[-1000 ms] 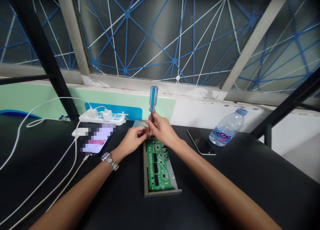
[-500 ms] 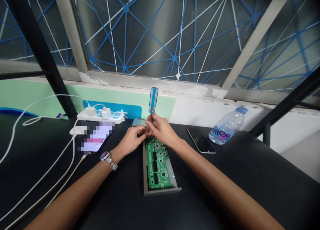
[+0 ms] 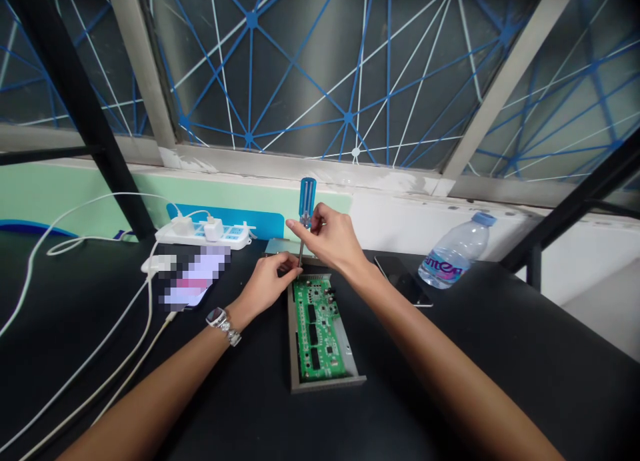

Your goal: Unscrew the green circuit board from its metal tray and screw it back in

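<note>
From the head view, the screwdriver [image 3: 308, 201] stands nearly upright, blue handle on top, shaft running down to the far end of the green board [image 3: 323, 334]! The left hand [image 3: 265, 282], watch [image 3: 219, 318] on its wrist, pinches that shaft low down between thumb and fingertips. Up at the collar, the right hand [image 3: 339, 241] is spread, thumb to one side and fingers to the other; whether they touch it, I can't tell. The board sits in its metal tray [image 3: 294, 354], lengthwise on the black bench [image 3: 240, 414], with a flat plate [image 3: 280, 246] just beyond. Over on the left, a lit phone [image 3: 200, 277] and a white power strip [image 3: 203, 234]; on the right, a dark phone [image 3: 407, 287], partly behind the right arm, and a tilted bottle [image 3: 453, 254] near it.
</note>
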### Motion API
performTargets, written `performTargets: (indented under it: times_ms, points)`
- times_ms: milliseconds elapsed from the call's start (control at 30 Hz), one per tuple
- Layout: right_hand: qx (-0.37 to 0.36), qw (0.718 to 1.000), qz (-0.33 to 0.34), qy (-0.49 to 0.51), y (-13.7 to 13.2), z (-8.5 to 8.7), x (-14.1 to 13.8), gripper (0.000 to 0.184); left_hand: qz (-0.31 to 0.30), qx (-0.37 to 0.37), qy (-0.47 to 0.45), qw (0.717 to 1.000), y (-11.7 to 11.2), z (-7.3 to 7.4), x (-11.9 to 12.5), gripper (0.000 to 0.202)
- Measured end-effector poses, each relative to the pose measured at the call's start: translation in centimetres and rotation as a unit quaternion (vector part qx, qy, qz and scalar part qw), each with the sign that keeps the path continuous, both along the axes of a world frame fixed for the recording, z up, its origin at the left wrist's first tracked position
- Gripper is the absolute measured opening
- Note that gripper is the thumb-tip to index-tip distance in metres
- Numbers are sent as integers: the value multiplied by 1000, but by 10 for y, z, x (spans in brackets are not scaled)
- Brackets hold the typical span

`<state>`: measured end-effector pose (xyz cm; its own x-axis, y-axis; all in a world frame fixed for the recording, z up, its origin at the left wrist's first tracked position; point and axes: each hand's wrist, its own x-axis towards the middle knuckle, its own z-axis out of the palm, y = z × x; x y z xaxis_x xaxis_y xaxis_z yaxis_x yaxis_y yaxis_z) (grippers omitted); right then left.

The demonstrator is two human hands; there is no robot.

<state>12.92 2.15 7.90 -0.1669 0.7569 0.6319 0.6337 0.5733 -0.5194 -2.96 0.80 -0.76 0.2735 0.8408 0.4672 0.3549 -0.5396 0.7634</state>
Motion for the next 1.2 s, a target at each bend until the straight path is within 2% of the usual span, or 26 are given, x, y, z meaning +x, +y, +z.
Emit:
performTargets:
  times_ms: [233,367,533,867,1000,1100,1200]
  points:
    - [36,997,-31,-56,-4,4,-1,42,-2,1,12,1000,0,1,0,7]
    - [35,996,-42,-65,-7,5,-2,38,8,21,64,998,-1,-3,1,10]
    - [21,998,-26,-54,-7,5,0,35,28,50,154,986,-10,-11,6,30]
    - [0,999,29,-33,-4,3,6,27,12,41,174,984,-10,-11,6,31]
    - [-79,991,106,3,-3,4,8,26,10,51,170,984,-11,-11,5,30]
    - [-153,968,192,49,-1,5,12,29,3,50,137,989,-11,-8,6,31]
    - [-200,945,245,80,3,6,15,29,-15,43,66,997,-10,-3,8,30]
